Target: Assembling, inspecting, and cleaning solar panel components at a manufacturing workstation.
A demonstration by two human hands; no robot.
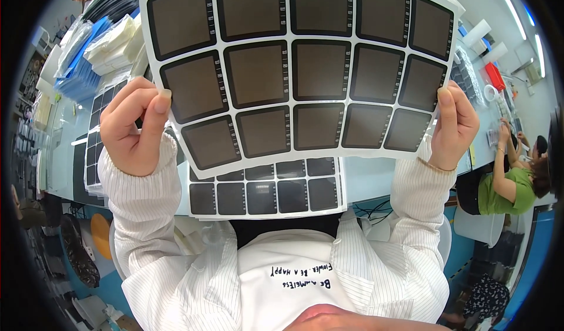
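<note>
A white sheet with rows of dark rounded squares (320, 69) is held up in front of me, tilted, above the table. My left hand (134, 126) pinches its left edge between thumb and fingers. At the right edge, my right hand (456, 125) pinches the sheet in the same way. Below it, near the table's front edge, lies a stack of similar sheets (261, 198), partly hidden by the raised one. More of these printed sheets (94, 149) lie to the left, beside my left forearm.
Blue and pale plastic-wrapped stacks (79, 81) crowd the table's far left. A red bin (494, 76) and a white tape roll (490, 92) are at the far right. A person in a green top (508, 190) works on the right, near a white tub (479, 228).
</note>
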